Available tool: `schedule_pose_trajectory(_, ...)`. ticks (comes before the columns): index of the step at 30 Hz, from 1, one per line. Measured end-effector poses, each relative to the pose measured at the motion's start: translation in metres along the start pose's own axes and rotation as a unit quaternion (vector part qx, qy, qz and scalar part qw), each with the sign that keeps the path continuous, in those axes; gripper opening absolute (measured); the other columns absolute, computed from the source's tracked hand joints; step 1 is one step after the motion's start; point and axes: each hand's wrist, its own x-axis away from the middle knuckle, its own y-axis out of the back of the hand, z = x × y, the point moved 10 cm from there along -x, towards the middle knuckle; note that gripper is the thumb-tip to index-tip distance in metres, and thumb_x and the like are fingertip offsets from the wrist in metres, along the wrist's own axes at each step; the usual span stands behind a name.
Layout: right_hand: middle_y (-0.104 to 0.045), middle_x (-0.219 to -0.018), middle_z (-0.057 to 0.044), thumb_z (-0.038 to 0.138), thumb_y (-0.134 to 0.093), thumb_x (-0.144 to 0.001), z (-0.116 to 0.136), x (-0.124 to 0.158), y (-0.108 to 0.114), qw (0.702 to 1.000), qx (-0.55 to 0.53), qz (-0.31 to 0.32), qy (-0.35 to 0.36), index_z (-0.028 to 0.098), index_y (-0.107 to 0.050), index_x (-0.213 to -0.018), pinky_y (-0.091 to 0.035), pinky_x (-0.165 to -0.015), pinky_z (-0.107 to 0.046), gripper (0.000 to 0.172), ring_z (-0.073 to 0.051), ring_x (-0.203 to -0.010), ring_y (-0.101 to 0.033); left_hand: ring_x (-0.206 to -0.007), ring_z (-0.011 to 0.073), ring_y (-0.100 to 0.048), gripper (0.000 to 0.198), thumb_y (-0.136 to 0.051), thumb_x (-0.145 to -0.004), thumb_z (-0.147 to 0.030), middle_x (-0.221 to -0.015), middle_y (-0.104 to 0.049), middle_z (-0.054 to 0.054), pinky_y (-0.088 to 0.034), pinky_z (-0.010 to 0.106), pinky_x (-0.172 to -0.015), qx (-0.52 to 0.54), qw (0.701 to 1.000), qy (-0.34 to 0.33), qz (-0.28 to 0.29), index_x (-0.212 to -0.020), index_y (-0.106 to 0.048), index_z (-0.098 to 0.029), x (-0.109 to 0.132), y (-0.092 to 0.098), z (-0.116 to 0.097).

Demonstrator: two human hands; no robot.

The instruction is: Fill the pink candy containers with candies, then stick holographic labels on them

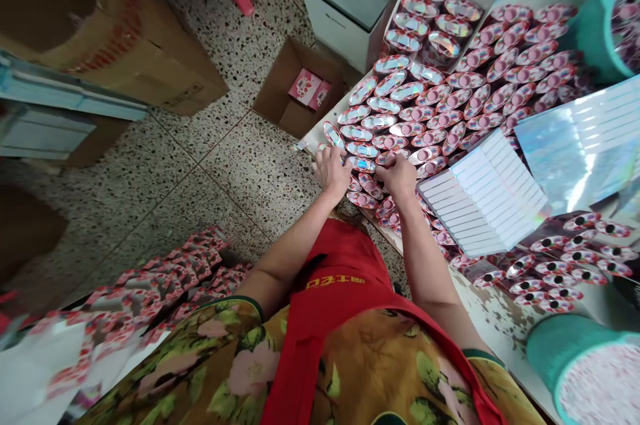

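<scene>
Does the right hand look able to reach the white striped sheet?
Probably yes: the white striped sheet lies close to the right hand, its near edge uncovered, nothing standing between.

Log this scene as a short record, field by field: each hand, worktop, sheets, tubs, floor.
Left hand: at the left end of a shiny-topped oval pack; firmness of grip unclear
Right hand: at that pack's right end; contact unclear
Worktop: crowded with oval-topped packs, some with pink pieces on top, others black
Sheets: silvery, lined, lying over packs
Tubs: two, teal, upper and lower right
Floor: speckled; open cardboard box holding pink-and-white cartons
</scene>
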Motion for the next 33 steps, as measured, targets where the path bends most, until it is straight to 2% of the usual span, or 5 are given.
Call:
schedule_pose_trajectory(6, -0.070, -0.095, -0.005, 0.034, -0.066, -0.086, -0.022, 0.031, 0.036, 0.991, -0.105, -0.064, 0.048, 0.020, -0.064, -0.103, -0.047, -0.078, -0.032, 0.022, -0.021, -0.084, -0.062, -0.128, 0.0350, -0.050, 0.007, -0.063, -0.089, -0.024, -0.117, -0.066, 0.011, -0.038, 0.053, -0.109, 0.014, 0.999, -0.035, 0.018, -0.095, -0.067, -0.023, 0.002, 0.008, -0.004)
schedule_pose_trajectory(11, -0.060, -0.119, -0.014, 0.039, -0.059, -0.090, -0.211, 0.092, 0.179, 0.892, -0.126, -0.419, -0.118, 0.017, -0.056, -0.119, -0.050, -0.087, -0.037, 0.037, -0.023, -0.101, -0.058, -0.112, 0.0296, -0.058, 0.011, -0.060, -0.089, -0.029, -0.107, -0.067, 0.010, -0.041, 0.048, -0.108, 0.100, 0.985, -0.141, -0.007, -0.095, -0.065, -0.022, 0.006, 0.009, -0.043)
schedule_pose_trajectory(16, -0.061, -0.103, -0.009, 0.032, -0.083, -0.064, -0.363, 0.088, 0.194, 0.880, -0.148, -0.326, -0.312, 0.010, -0.056, -0.117, -0.046, -0.094, -0.041, 0.064, -0.024, -0.096, -0.057, -0.098, 0.0261, -0.060, 0.007, -0.059, -0.090, -0.028, -0.098, -0.067, 0.008, -0.046, 0.040, -0.097, 0.151, 0.957, -0.245, 0.026, -0.090, -0.065, -0.024, 0.046, -0.016, -0.137)
schedule_pose_trajectory(27, -0.054, -0.074, 0.003, 0.047, -0.062, -0.074, -0.368, 0.071, 0.178, 0.838, -0.401, -0.339, -0.149, 0.016, -0.061, -0.090, -0.044, -0.070, -0.027, 0.035, -0.013, -0.069, -0.049, -0.118, 0.0279, -0.051, 0.030, -0.060, -0.095, -0.017, -0.129, -0.064, 0.009, -0.040, 0.039, -0.099, 0.116, 0.814, -0.538, 0.187, -0.123, -0.069, -0.023, 0.182, -0.136, -0.407)
schedule_pose_trajectory(33, -0.067, -0.090, -0.005, 0.053, -0.052, -0.078, -0.357, 0.079, 0.192, 0.808, -0.450, -0.363, -0.111, 0.015, -0.065, -0.095, -0.049, -0.079, -0.028, 0.043, -0.017, -0.083, -0.057, -0.112, 0.0304, -0.051, 0.023, -0.059, -0.098, -0.025, -0.115, -0.071, 0.009, -0.037, 0.041, -0.094, 0.061, 0.776, -0.595, 0.201, -0.117, -0.073, -0.024, 0.208, -0.159, -0.453)
